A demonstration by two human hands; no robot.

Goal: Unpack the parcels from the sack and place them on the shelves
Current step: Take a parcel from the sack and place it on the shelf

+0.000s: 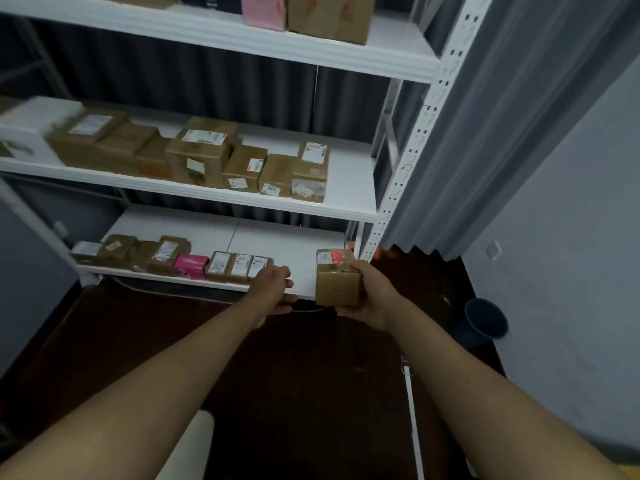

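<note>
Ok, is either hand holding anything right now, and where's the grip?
The right hand grips a small brown cardboard parcel by its right side and underside. The left hand holds nothing, resting by the bottom shelf edge.

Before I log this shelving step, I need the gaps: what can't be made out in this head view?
- Sack: not in the head view at all.
- Label text on the shelved parcels: too small and blurred.
- Top-shelf boxes: cut off by the upper edge.
- Brown box in the right hand: its far side is hidden by the fingers.
- Left hand: whether it touches the bottom shelf is unclear.
</note>
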